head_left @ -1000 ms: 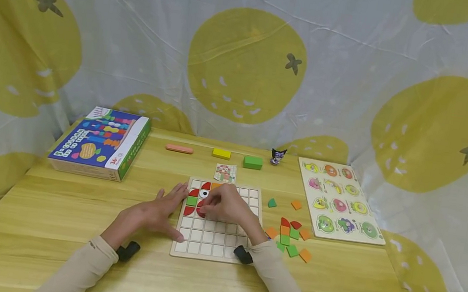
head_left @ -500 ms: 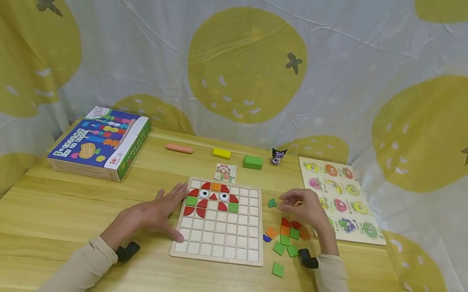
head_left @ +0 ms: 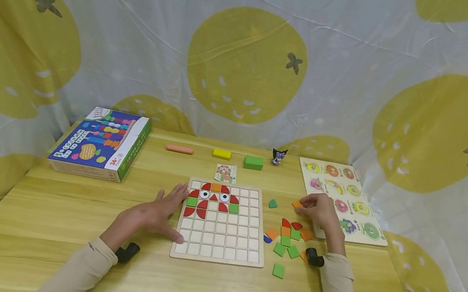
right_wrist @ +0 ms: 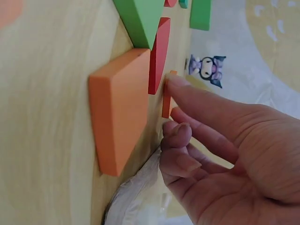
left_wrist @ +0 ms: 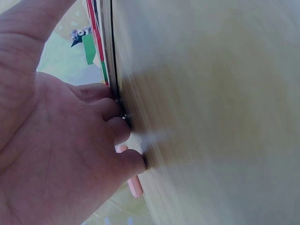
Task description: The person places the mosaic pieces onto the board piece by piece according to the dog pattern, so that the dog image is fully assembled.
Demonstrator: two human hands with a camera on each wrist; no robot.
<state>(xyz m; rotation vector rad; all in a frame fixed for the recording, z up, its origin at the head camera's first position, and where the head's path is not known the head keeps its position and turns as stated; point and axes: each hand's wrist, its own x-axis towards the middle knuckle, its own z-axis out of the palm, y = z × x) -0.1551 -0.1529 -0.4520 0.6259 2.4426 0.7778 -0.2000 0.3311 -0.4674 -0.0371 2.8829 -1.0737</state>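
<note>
A wooden grid board (head_left: 225, 240) lies on the table, with red, green and orange tiles and two eye tiles forming a face pattern in its upper left. My left hand (head_left: 154, 214) rests along the board's left edge, fingers spread and thumb near the lower corner. In the left wrist view its fingertips (left_wrist: 136, 161) touch down beside the board's side. To the right of the board, my right hand (head_left: 322, 213) pinches an orange square tile (head_left: 296, 204) at the table surface. The right wrist view shows the thumb on that tile (right_wrist: 166, 101).
Loose green tiles (head_left: 278, 270), red quarter-circles (head_left: 296, 225) and orange squares lie between the board and a fruit puzzle board (head_left: 309, 182). Behind stand a figurine (head_left: 278, 157), a green block (head_left: 253, 162), a yellow block (head_left: 221, 153), and a pattern card (head_left: 226, 173). A box (head_left: 100, 142) sits left.
My right hand has left the red tile on the board and moved right, past the green quarter tile, to the orange tile, which it now pinches. The left hand has stayed put.
</note>
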